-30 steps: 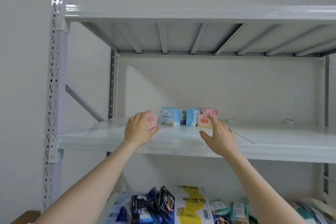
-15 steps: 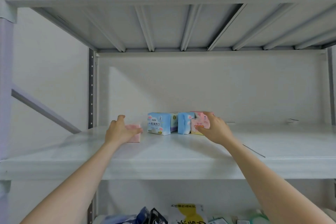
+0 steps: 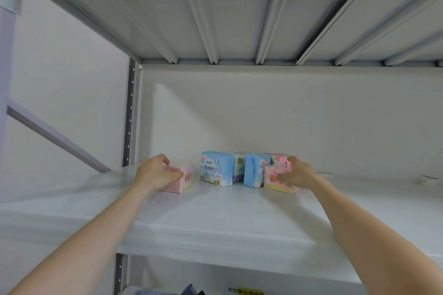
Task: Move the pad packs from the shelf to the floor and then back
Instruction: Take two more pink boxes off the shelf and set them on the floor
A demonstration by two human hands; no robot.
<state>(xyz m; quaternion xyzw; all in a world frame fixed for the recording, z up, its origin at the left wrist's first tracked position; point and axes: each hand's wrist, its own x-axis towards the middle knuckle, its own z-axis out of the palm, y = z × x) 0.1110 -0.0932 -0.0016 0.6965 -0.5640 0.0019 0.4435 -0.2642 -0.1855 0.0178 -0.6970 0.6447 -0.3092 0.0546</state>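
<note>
Packs (image 3: 185,176), blocky and pink, in left grip (image 3: 155,172), right grip (image 3: 299,173) (glossy shelf (image 3: 215,218))

The white shelf (image 3: 215,218) carries six pad packs, all near its back edge and left of its middle. The left pink pack (image 3: 185,178) stands apart. Beside it is a close row: a large blue pack (image 3: 215,167), a narrow blue pack (image 3: 253,172) and the right pink pack (image 3: 273,181). A pale pack (image 3: 239,166) and another pink pack (image 3: 278,158) show behind the row.
</note>
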